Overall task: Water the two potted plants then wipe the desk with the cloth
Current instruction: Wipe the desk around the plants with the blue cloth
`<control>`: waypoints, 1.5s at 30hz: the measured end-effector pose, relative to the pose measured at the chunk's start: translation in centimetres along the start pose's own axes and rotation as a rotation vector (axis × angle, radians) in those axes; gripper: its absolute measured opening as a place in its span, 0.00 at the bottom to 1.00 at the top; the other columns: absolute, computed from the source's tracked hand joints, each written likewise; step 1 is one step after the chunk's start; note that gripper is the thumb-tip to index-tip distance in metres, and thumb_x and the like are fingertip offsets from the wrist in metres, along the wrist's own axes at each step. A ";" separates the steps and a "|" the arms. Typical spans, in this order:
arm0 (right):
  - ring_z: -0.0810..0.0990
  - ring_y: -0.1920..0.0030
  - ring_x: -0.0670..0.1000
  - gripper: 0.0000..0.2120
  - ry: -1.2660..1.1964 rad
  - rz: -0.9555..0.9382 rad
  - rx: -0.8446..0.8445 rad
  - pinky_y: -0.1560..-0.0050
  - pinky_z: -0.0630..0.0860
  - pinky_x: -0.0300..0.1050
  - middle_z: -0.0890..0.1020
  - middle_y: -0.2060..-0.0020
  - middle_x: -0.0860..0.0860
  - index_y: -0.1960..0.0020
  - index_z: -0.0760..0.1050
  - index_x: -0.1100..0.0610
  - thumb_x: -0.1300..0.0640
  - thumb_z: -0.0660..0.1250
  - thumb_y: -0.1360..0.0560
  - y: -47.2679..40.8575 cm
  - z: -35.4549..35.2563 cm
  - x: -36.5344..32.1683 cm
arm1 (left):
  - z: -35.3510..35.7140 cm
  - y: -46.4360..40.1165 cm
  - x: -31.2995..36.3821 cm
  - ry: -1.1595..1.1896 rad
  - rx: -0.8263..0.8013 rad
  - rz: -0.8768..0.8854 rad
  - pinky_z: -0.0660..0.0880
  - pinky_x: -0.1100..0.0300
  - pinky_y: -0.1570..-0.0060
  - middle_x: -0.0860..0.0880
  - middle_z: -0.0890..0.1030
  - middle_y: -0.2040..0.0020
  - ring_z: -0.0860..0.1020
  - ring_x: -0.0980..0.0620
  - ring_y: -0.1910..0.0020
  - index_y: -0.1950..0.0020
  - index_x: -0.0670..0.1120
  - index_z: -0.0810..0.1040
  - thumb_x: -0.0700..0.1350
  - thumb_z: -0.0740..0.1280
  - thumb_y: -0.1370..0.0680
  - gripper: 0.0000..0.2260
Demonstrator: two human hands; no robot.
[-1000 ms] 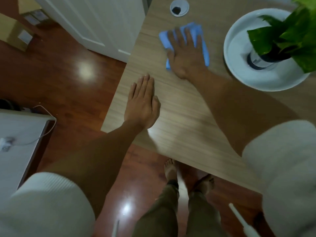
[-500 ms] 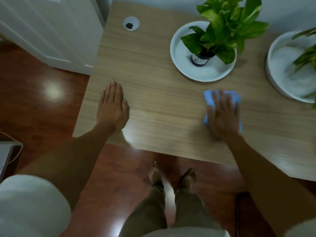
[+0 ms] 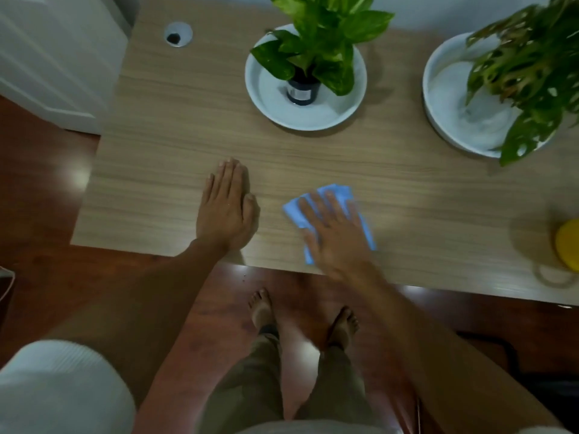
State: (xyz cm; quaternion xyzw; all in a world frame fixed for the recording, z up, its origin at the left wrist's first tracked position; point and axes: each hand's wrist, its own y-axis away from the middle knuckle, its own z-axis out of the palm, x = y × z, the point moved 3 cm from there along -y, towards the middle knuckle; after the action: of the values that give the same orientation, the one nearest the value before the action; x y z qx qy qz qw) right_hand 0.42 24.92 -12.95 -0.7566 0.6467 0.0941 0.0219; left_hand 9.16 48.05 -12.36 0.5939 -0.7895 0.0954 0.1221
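Home setting, likely a study or bedroom corner. Light wood-grain counter [image 3: 175, 126] with a round cable grommet [image 3: 178, 34] in the back left corner, so a desk. Two leafy houseplants sit in white saucers [image 3: 272, 98] [image 3: 445, 98] along the back, against a pale wall. Glossy red-brown wooden floor [image 3: 40, 189], white panelled door [image 3: 47, 57] at left. Person stands barefoot [image 3: 261, 310]. Yellow object [image 3: 568, 242] at right edge, blurred, maybe a watering can.

One pale wood-grain bench [image 3: 175, 126] carries two leafy green potted plants [image 3: 322, 32] [image 3: 529, 73], each in one of two round white dishes [image 3: 266, 98] [image 3: 438, 98], one folded light-blue cloth [image 3: 296, 211], one yellow round object [image 3: 568, 245], and two bare hands [image 3: 227, 208] [image 3: 336, 233].
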 end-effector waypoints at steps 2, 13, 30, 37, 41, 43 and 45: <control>0.58 0.17 0.57 0.29 0.052 0.192 0.001 0.22 0.57 0.68 0.60 0.17 0.50 0.17 0.56 0.49 0.45 0.53 0.16 0.5 -1.1 7.5 | 0.7 -0.1 3.0 0.005 -0.020 0.031 0.45 0.49 0.18 0.43 0.55 0.16 0.50 0.47 0.16 0.17 0.40 0.55 0.50 0.51 0.16 0.28; 0.52 0.16 0.56 0.30 0.000 -0.016 -0.012 0.19 0.47 0.65 0.58 0.17 0.50 0.16 0.54 0.51 0.44 0.48 0.16 -2.4 -1.9 8.2 | 3.0 -1.2 12.7 -0.015 0.034 -0.100 0.51 0.47 0.19 0.42 0.61 0.18 0.57 0.46 0.17 0.18 0.40 0.60 0.52 0.48 0.19 0.31; 0.50 0.16 0.55 0.29 -0.006 0.052 -0.028 0.19 0.50 0.65 0.55 0.16 0.49 0.15 0.53 0.49 0.45 0.48 0.15 7.9 -2.3 15.9 | 7.3 -1.8 23.4 0.010 -0.017 0.029 0.50 0.48 0.19 0.41 0.61 0.18 0.57 0.45 0.18 0.19 0.40 0.60 0.51 0.50 0.17 0.28; 0.55 0.17 0.58 0.29 -0.011 0.380 0.012 0.21 0.53 0.68 0.57 0.16 0.51 0.16 0.53 0.50 0.44 0.45 0.15 11.8 -4.3 30.4 | 8.4 -1.4 24.2 0.013 -0.086 0.073 0.47 0.48 0.18 0.43 0.56 0.16 0.51 0.47 0.16 0.17 0.40 0.57 0.53 0.46 0.17 0.30; 0.48 0.16 0.57 0.30 -0.099 0.659 0.064 0.19 0.45 0.67 0.51 0.15 0.50 0.15 0.47 0.50 0.43 0.44 0.15 6.0 -4.7 30.9 | 8.6 -1.3 23.8 0.017 -0.083 0.078 0.46 0.47 0.18 0.43 0.54 0.16 0.49 0.48 0.16 0.17 0.40 0.55 0.53 0.49 0.16 0.30; 0.49 0.16 0.58 0.30 -0.072 0.556 0.057 0.19 0.45 0.66 0.52 0.16 0.50 0.15 0.49 0.51 0.44 0.44 0.15 5.4 -3.8 27.7 | 8.6 -1.2 23.8 0.018 -0.069 0.086 0.47 0.47 0.18 0.43 0.54 0.16 0.50 0.48 0.16 0.17 0.40 0.55 0.53 0.49 0.16 0.30; 0.51 0.16 0.57 0.30 -0.006 0.398 0.039 0.19 0.47 0.65 0.55 0.16 0.49 0.15 0.51 0.51 0.44 0.44 0.15 6.7 -2.9 24.3 | 8.7 -1.1 23.7 0.024 -0.063 0.083 0.47 0.46 0.18 0.43 0.55 0.16 0.50 0.48 0.16 0.17 0.40 0.55 0.52 0.50 0.16 0.30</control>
State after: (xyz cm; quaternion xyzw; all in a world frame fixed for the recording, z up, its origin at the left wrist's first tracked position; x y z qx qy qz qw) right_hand -2.30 -0.28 -13.61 -0.6130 0.7851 0.0863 0.0193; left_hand 3.26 23.55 -13.36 0.5551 -0.8146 0.0826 0.1464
